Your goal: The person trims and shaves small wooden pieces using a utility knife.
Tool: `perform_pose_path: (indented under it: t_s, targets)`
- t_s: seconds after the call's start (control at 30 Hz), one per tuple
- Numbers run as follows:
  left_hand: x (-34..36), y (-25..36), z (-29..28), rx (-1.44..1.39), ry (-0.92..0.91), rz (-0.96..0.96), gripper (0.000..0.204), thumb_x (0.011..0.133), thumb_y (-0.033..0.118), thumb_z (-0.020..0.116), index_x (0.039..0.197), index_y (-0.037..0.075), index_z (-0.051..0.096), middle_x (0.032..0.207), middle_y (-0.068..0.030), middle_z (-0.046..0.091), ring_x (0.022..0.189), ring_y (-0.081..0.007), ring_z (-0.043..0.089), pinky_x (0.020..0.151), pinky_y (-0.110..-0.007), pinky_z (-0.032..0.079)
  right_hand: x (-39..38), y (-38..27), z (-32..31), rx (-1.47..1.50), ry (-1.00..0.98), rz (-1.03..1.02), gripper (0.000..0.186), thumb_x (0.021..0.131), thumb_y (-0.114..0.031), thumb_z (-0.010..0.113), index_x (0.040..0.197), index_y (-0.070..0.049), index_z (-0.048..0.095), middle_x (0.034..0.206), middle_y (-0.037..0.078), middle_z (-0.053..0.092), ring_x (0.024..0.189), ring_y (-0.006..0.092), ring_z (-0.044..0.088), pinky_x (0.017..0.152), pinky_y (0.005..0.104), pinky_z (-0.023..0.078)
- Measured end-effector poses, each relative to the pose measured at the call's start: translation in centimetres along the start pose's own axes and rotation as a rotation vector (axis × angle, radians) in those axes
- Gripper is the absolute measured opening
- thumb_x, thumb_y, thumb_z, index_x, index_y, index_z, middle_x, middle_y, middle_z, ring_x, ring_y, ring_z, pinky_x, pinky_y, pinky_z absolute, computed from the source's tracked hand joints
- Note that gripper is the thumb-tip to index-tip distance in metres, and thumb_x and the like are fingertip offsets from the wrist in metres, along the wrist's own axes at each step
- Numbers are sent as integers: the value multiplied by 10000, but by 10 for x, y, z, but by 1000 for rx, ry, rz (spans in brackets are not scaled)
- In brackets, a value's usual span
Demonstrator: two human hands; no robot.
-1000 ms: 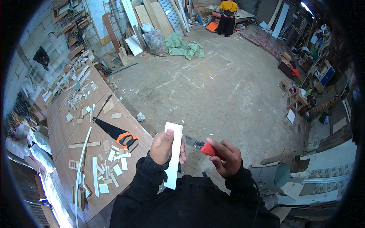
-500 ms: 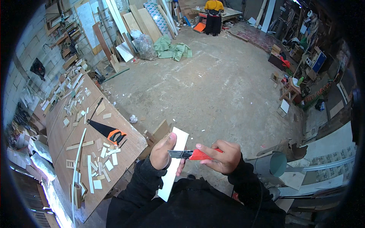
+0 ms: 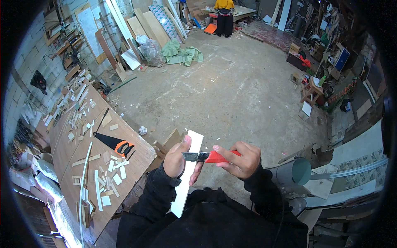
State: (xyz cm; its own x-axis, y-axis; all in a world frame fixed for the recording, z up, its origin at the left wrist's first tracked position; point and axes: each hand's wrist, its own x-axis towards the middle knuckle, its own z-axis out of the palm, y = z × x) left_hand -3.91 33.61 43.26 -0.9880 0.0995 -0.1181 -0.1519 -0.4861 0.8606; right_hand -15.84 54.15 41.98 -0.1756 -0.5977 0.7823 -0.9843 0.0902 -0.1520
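My left hand (image 3: 177,160) is closed around a long, narrow white board (image 3: 185,192), thumb on its left edge and fingers coming out on the right. The board slants, its upper end leaning right and its lower end close to my body. In my right hand (image 3: 244,159) is a red-handled knife (image 3: 217,156), gripped by the handle. Its flat dark blade points left and lies across the board's face, just below my left thumb. Whether the blade's edge bites into the board cannot be made out.
A wooden worktable (image 3: 136,165) at the left bears a handsaw (image 3: 113,142), offcuts and a long thin strip (image 3: 85,177). A grey bucket (image 3: 285,175) stands at my right. A person (image 3: 224,16) in yellow stands far off by another table. Boards and a green sheet (image 3: 182,53) lie against the back.
Both hands, the board and the knife sit slightly higher in the picture, and the view has shifted a little. The blade still crosses the board, with the grips unchanged.
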Motion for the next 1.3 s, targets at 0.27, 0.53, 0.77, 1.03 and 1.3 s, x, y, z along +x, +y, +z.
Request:
perform_pose_path:
  t_s: [0.27, 0.53, 0.77, 1.03, 1.3]
  targets:
    - [-1, -1, -21, -131, -93, -92, 754, 981, 643, 262, 656, 1, 490, 485, -108, 481, 328, -204, 500, 305, -311, 434, 10, 6, 21, -70, 80, 42, 465, 801, -406, 751, 1232, -246, 680, 628, 9, 495, 469, 145, 442, 387, 298, 328]
    - [-34, -3, -36, -517, -51, 35, 504, 1025, 535, 246, 790, 112, 386, 507, -113, 448, 283, -242, 467, 224, -334, 403, 9, 61, -14, 137, 684, 672, 413, 996, -321, 538, 1237, 2, 631, 766, 69, 634, 619, 177, 550, 601, 334, 440]
    - [-51, 7, -31, -174, 466, -22, 496, 990, 600, 358, 836, 134, 429, 511, -28, 409, 307, -141, 351, 292, -275, 292, 30, -25, 37, 277, -118, 84, 471, 821, -406, 731, 1234, -185, 677, 648, 34, 511, 504, 166, 494, 454, 297, 392]
    - [-67, 4, -33, 42, 585, 19, 551, 981, 611, 384, 911, 82, 518, 606, -46, 511, 422, -119, 473, 374, -257, 342, 46, -42, 50, 214, -257, -75, 478, 770, -393, 759, 1223, -258, 684, 630, -2, 469, 482, 140, 476, 420, 282, 378]
    - [-68, 2, -29, -41, 600, -19, 518, 987, 593, 393, 758, 134, 470, 516, 18, 401, 377, -101, 386, 353, -249, 295, 42, -40, 55, 172, -248, -82, 447, 793, -357, 752, 1225, -267, 682, 622, -2, 466, 473, 139, 467, 405, 281, 364]
